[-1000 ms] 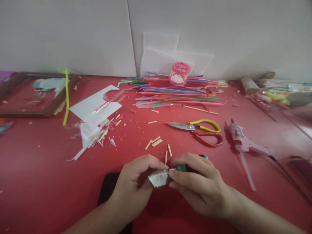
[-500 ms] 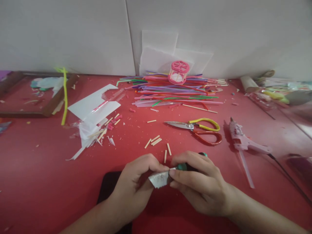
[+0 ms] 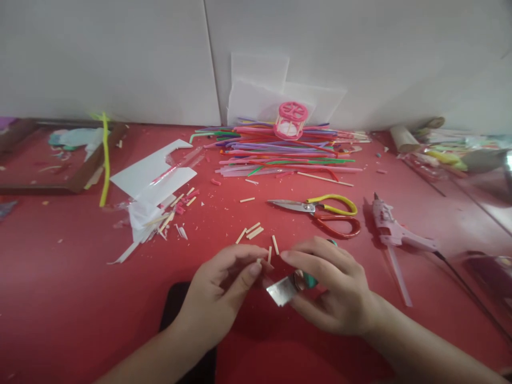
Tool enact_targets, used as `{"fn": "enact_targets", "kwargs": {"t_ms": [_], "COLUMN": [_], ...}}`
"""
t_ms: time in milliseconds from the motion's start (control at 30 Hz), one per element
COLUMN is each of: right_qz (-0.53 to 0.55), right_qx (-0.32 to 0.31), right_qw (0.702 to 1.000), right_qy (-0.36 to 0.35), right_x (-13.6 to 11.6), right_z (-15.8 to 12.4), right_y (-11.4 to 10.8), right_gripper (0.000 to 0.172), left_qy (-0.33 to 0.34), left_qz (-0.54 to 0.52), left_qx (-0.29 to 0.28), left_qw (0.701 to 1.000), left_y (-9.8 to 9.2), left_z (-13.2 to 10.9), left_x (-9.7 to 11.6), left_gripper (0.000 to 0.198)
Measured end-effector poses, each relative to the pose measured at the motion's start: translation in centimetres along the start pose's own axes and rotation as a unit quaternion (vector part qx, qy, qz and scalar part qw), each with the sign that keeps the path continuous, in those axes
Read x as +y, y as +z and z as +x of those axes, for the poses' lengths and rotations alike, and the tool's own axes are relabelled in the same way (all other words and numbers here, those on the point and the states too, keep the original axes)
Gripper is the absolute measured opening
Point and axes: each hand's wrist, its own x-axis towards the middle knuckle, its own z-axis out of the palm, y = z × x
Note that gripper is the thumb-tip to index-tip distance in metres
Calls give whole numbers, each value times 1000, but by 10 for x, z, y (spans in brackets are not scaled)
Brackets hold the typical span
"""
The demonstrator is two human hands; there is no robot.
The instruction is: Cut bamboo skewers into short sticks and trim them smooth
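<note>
My left hand (image 3: pixel 224 290) pinches a small pale piece between thumb and fingers, likely a wooden stick, with just its tip showing at the thumb. In my right hand (image 3: pixel 332 282) is a utility knife (image 3: pixel 282 291); its wide metal blade points left and down, and parts of its green handle show between the fingers. The blade is slightly apart from the left thumb. Just beyond both hands lie several short cut wooden sticks (image 3: pixel 254 232) on the red table. A dark flat object (image 3: pixel 176 301) lies partly under my left wrist.
Scissors (image 3: pixel 314 207) with yellow and red handles lie ahead. To the right is a pink glue gun (image 3: pixel 394 229) with its cord. Several pipe cleaners (image 3: pixel 280 154) lie at the back beneath a small pink-ended frame (image 3: pixel 291 120). White sheet scraps (image 3: pixel 148 173) and a brown tray (image 3: pixel 76 184) are left.
My hands have moved apart. The knife blade has shifted right and down, away from the left fingers, and the small piece's tip now shows in the left pinch.
</note>
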Motion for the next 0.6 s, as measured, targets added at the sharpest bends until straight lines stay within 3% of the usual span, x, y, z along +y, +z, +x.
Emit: {"fn": "enact_targets", "kwargs": {"t_ms": [133,333,600], "right_qz": [1,20,44], "right_qx": [7,-15,-24], "right_qw": [1000,999,998], "right_qy": [-19,-31,-29], "right_x": [-1,-7,-8], "right_z": [-2,1,1], "right_y": [5,8,10], "right_gripper": [26,48,38], "left_qy": [-45,-117,-130], "left_qz": [-64,-77,-109], "left_qx": [-39,-93,-145], "left_qw": [996,986,975], "left_y": [1,-1,2], "left_z": [1,3,2], "left_x": [4,9,9], "left_gripper": [6,38,36]}}
